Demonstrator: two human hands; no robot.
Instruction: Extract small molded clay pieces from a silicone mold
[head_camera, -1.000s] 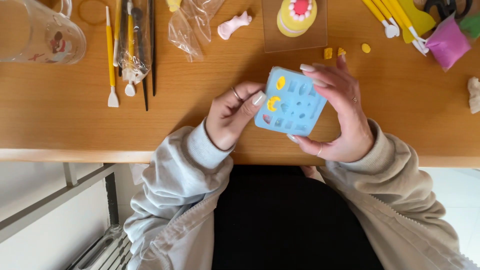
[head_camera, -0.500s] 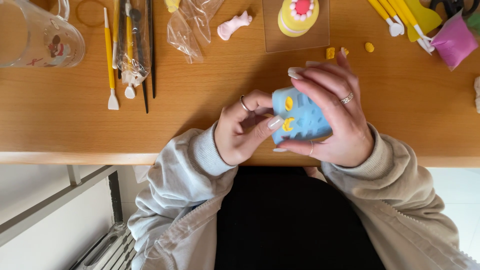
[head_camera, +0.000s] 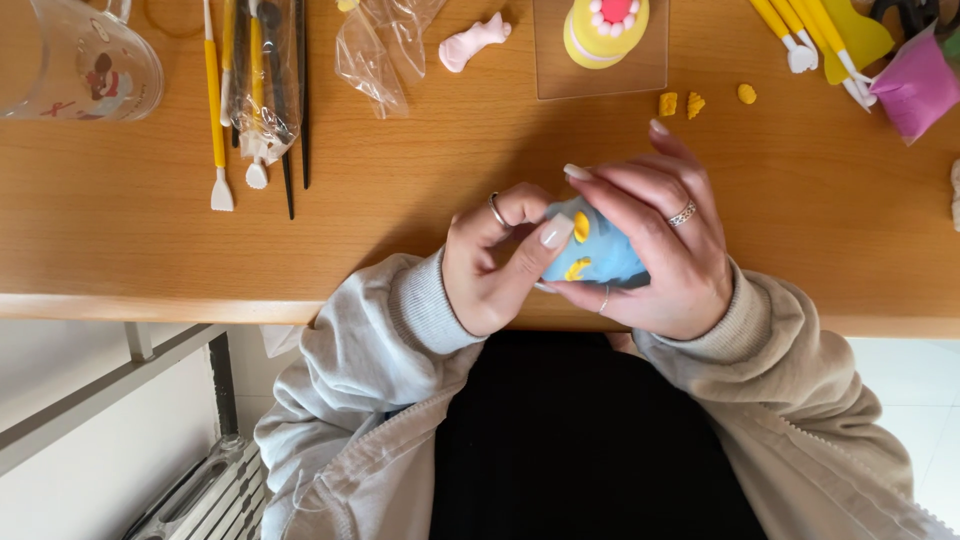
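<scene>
A small blue flexible mould (head_camera: 598, 252) with yellow clay pressed into two cavities is held over the front edge of the wooden table (head_camera: 400, 200). My right hand (head_camera: 665, 240) wraps around it from the right and bends it. My left hand (head_camera: 495, 262) grips its left edge, thumb pressed against the blue surface. Much of the mould is hidden under my fingers.
Yellow modelling tools (head_camera: 216, 100) and a bag of tools (head_camera: 262, 80) lie at the back left beside a glass mug (head_camera: 80, 60). A pink clay piece (head_camera: 472, 42), a yellow clay cake on a clear sheet (head_camera: 604, 30), yellow crumbs (head_camera: 694, 103), and pink clay (head_camera: 916, 85) lie farther back.
The mould was held flat and open to view; both hands have closed around it and bent it, moving slightly left and towards me.
</scene>
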